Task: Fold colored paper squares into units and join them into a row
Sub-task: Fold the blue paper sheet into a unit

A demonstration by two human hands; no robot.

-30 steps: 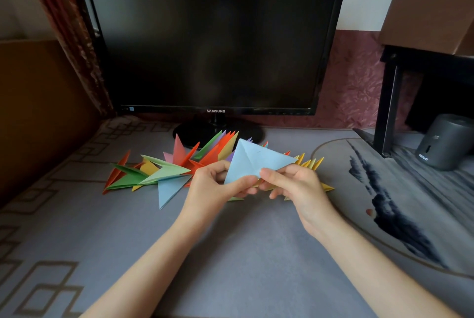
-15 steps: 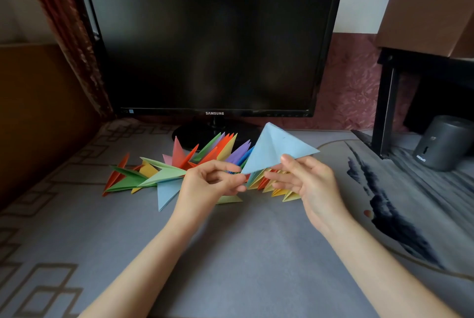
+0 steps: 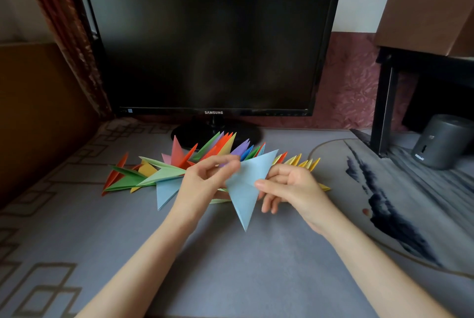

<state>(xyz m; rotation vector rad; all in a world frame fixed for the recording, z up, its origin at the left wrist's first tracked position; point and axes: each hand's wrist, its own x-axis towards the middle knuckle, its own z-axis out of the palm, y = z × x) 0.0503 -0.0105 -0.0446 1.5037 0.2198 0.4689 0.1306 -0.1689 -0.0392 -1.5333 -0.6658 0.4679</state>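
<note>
Grey mat (image 3: 230, 279), spiky multicoloured paper row (image 3: 166, 173), left hand (image 3: 202, 185) and right hand (image 3: 297, 185) fingers (image 3: 266, 184) pinching creased pale-blue triangle (image 3: 243, 197)

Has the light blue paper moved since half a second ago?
Yes. The light blue paper has swung lower, its tip now pointing away from the monitor.

Soft, dim daylight; faint reflections on the dark monitor screen (image 3: 205, 40); left hand (image 3: 205, 184) motion-blurred; wide-angle bending at the edges.

We can read only one word: SAMSUNG, in white letters on the lower bezel of the black monitor (image 3: 213, 35). The grey cylinder (image 3: 443, 140) carries a small white mark, too small to read.
</note>
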